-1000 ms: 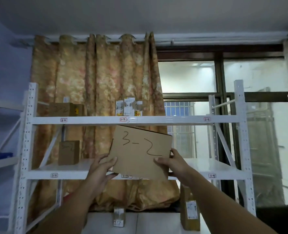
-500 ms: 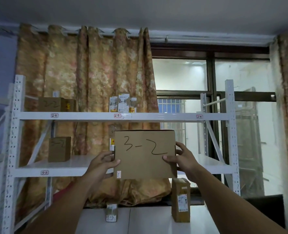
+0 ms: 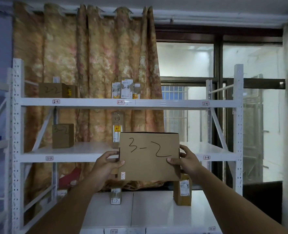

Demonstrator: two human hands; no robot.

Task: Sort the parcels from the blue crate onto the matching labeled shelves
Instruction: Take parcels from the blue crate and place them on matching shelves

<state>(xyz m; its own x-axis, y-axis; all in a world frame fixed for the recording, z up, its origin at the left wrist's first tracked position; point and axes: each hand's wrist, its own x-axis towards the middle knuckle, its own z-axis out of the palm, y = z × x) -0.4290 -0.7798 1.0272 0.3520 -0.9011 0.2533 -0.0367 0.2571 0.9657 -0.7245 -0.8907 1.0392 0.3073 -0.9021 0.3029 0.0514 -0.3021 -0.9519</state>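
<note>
I hold a flat brown cardboard parcel (image 3: 149,157) marked "3-2" upright in front of the white shelving rack. My left hand (image 3: 106,168) grips its left edge and my right hand (image 3: 186,162) grips its right edge. The middle shelf (image 3: 82,157) carries the label 3-2 (image 3: 49,158) at its left, where another brown box (image 3: 63,135) marked "3-2" stands. The held parcel is level with this shelf's front edge, near its centre, and hides the 3-3 label. The blue crate is out of view.
The upper shelf (image 3: 156,103) holds a "2-2" box (image 3: 53,90) and small "2-3" packets (image 3: 125,89). A tall "3-3" packet (image 3: 117,127) stands behind the held parcel. The lower shelf (image 3: 148,211) bears a small packet (image 3: 115,196) and a brown box (image 3: 183,191). A curtain and window lie behind.
The parcel has turned from tilted to square and upright in both hands. My view has moved closer to the rack and shifted a little right.
</note>
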